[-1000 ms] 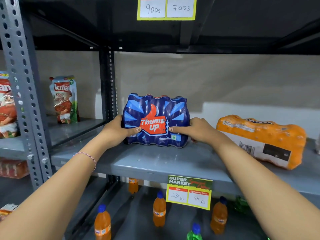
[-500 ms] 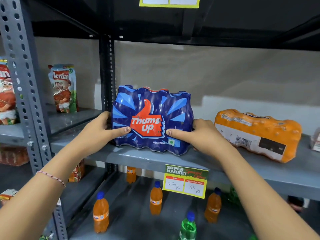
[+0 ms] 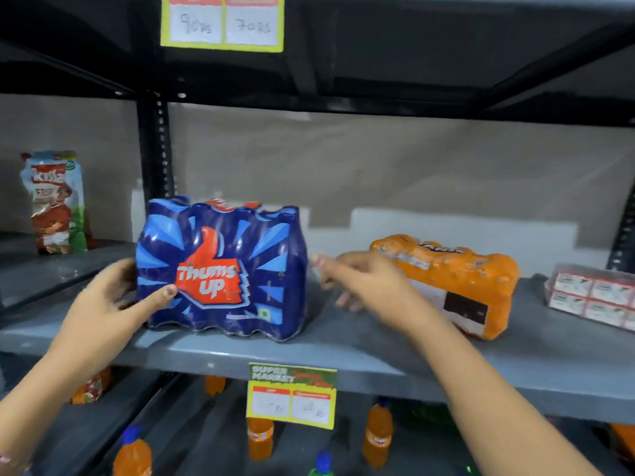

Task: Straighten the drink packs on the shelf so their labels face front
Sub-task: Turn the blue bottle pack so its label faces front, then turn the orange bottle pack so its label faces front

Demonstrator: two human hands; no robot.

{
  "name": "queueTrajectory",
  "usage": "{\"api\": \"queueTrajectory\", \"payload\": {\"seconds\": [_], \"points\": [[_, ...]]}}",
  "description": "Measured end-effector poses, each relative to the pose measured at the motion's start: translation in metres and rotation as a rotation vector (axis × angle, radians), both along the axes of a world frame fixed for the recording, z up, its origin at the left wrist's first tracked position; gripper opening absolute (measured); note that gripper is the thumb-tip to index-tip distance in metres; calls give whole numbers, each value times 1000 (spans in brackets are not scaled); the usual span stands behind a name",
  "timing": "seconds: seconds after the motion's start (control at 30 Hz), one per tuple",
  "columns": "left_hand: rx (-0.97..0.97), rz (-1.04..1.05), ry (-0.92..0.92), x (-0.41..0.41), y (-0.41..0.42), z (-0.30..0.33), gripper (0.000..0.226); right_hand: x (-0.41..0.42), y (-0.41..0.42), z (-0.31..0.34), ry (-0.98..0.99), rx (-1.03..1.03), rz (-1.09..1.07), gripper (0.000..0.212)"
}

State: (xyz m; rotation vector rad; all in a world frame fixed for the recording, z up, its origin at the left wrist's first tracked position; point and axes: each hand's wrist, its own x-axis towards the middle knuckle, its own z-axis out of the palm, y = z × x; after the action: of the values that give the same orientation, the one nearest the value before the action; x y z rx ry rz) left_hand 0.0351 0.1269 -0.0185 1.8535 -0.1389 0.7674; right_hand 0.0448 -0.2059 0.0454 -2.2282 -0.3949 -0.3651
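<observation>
A blue shrink-wrapped pack of drink bottles with a red Thums Up thumb logo [image 3: 221,269] stands upright on the grey metal shelf [image 3: 343,352], toward its left end and close to the front edge, its printed label facing forward. The left hand [image 3: 106,304] rests against the pack's left side, thumb laid on the front face beside the logo and the other fingers curled around the left edge; it touches the wrap rather than clamping it. The right hand [image 3: 364,283] is motion-blurred and clear of the blue pack, fingers spread apart and gripping nothing, stretched over the bare shelf between the two packs and just in front of the left end of an orange shrink-wrapped drink pack [image 3: 453,280]. That orange pack lies tipped on its side toward the middle of the shelf, a white barcode panel and a black patch turned outward instead of its label. Near the right end sits a clear-wrapped block of small red-and-white cartons [image 3: 594,297]. A green and yellow price tag [image 3: 292,395] hangs from the shelf's front edge.
</observation>
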Motion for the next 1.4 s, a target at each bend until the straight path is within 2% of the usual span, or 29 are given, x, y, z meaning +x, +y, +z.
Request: {"api": "queueTrajectory", "payload": {"seconds": [0.07,0.13,0.17,0.23,0.27,0.33,0.4,0.5,0.63,0.7,0.8,0.93,1.07,1.23,1.4], "points": [[-84,80,-83,15,18,-11,53,8,-48,24,-204,1,-255,68],[-44,118,-173,24,32,-32,54,18,-99,49,-250,-145,-571,54],[1,92,-252,14,16,-28,48,30,-124,56,-185,-228,-692,51],[38,31,-322,-18,-64,-4,35,51,-158,58,80,-346,-819,60],[16,-31,-401,-35,-106,15,31,60,-165,54,211,-341,-791,66],[121,-181,-590,-53,-169,32,21,68,-173,46,367,-280,-667,70],[141,-321,-491,-37,-202,38,18,72,-177,44,353,-241,-617,69],[2,-373,-257,4,-235,43,26,68,-177,43,265,-235,-641,76],[-226,-347,129,47,-268,60,24,54,-165,41,68,-342,-722,71],[-282,-360,243,66,-274,66,20,41,-151,40,-86,-400,-749,67],[-329,-398,316,80,-278,69,28,23,-132,33,-306,-461,-771,58],[-306,-430,339,78,-273,70,43,14,-128,14,-625,-432,-678,55],[-439,-510,396,78,-272,72,54,23,-137,-1,-767,-358,-544,52],[-511,-558,382,79,-280,71,65,37,-154,-16,-679,-345,-372,61],[-487,-558,349,76,-287,86,41,53,-169,-15,-497,-139,-159,56]]}}
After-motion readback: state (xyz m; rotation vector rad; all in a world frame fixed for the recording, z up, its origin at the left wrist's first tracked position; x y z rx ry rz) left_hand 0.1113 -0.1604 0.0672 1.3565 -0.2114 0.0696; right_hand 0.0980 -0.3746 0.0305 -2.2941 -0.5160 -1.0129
